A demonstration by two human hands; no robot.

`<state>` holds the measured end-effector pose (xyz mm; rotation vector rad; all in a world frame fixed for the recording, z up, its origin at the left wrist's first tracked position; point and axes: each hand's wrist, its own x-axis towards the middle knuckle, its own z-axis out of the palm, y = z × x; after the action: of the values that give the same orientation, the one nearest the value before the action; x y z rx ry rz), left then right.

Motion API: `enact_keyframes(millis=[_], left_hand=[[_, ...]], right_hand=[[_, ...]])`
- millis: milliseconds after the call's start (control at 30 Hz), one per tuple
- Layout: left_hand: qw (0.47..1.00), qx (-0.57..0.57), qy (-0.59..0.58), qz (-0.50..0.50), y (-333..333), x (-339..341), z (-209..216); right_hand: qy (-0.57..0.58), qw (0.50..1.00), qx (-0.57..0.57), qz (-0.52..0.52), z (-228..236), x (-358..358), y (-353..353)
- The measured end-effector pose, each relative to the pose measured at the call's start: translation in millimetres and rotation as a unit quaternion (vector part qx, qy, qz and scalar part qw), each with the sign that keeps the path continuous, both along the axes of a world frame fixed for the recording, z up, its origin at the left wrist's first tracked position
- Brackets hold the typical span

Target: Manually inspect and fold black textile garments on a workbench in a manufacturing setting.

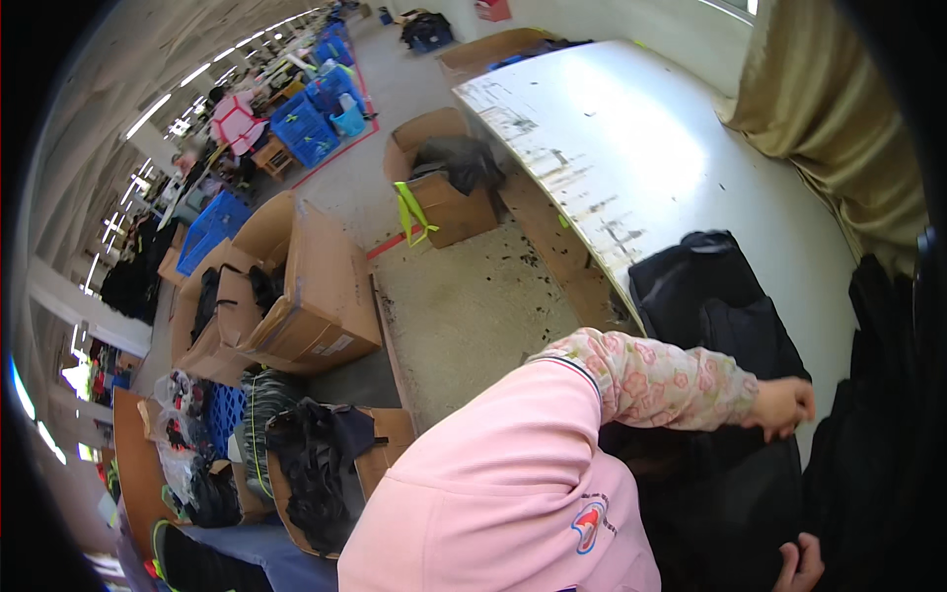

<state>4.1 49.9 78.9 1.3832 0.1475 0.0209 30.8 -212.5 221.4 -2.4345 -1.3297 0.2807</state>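
Black fabric bags (681, 281) lie on the white table at my right, partly overlapping. My left hand (784, 407), reaching across from a floral sleeve, is closed with its fingers bent down on the edge of a black bag (745, 483) close to me. Near the lower right rim, my right hand (801, 564) shows only in part. Its thumb and fingers are curled at the same bag's edge. The dark fabric blends together, so the bag's near outline is hard to make out.
The white worktable (631, 128) has worn, scuffed edges. More black items (868, 365) are heaped at the right. Cardboard boxes (326, 296) with black goods stand on the floor to the left, another box (459, 212) beside the table. Blue crates (301, 128) stand farther off; a gold curtain (829, 109) hangs behind.
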Motion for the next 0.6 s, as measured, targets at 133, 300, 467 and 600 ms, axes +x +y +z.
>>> enact_keyframes(millis=[133,300,467,600], left_hand=[[0.990,-0.118,-0.035,0.070,35.1,10.2,-22.9],[0.972,-0.219,-0.076,-0.047,46.7,-24.9,-49.0],[0.950,-0.282,-0.060,-0.120,5.9,-31.0,-93.5],[0.921,-0.337,-0.107,-0.164,-37.8,-27.2,-89.1]], right_hand=[[0.073,0.955,0.208,-0.196,-9.7,80.7,-59.0],[-0.182,0.914,0.330,-0.148,32.8,93.4,-61.9],[0.322,0.779,0.536,-0.054,58.2,89.8,-16.4],[0.536,0.625,0.567,-0.012,62.1,82.3,-6.3]])
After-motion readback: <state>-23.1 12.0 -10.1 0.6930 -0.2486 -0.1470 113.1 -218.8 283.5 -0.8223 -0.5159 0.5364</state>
